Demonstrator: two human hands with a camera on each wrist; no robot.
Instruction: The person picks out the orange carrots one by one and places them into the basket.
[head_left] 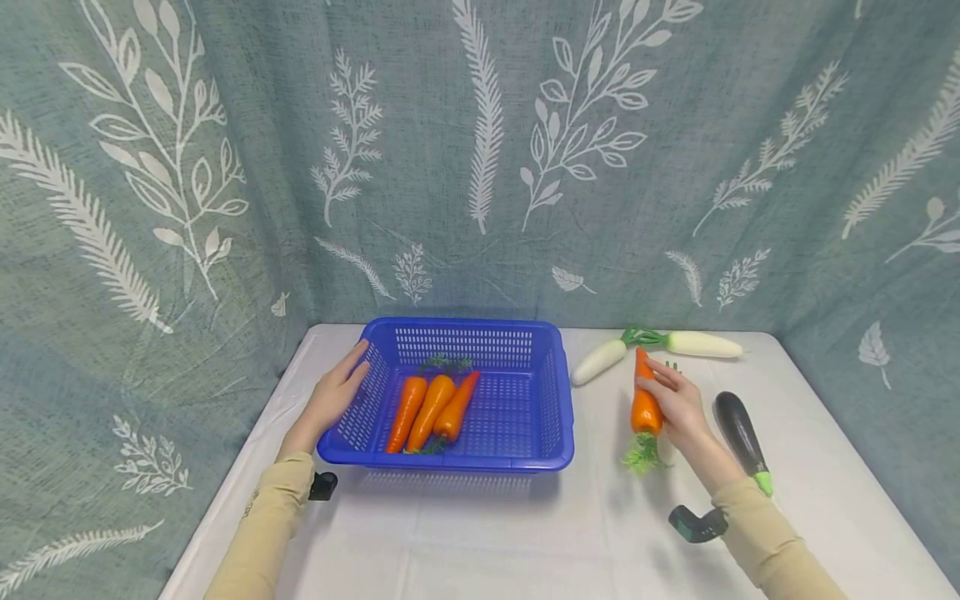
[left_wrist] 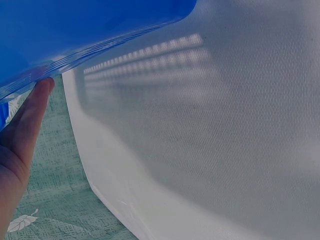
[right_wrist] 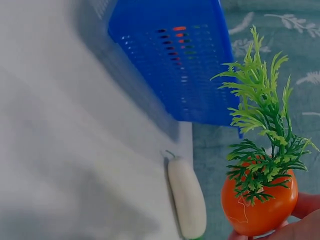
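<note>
On the right, my right hand [head_left: 677,407] grips an orange carrot [head_left: 645,408] by its side. Its leafy green top [right_wrist: 265,120] points toward me, and the carrot looks held above the table. At the left, my left hand [head_left: 335,396] lies against the left rim of a blue plastic basket [head_left: 450,462]. The fingers look straight there, and one fingertip touches the basket's side in the left wrist view. Inside the basket, three orange carrots [head_left: 431,412] lie side by side in its left half, with green leaves at their ends.
Two white radishes [head_left: 705,344] [head_left: 600,362] lie at the back right, their green tops meeting. A dark eggplant [head_left: 738,429] is right of my right hand. The white table [head_left: 480,542] reaches a green-blue curtain [head_left: 435,167] behind and at the sides.
</note>
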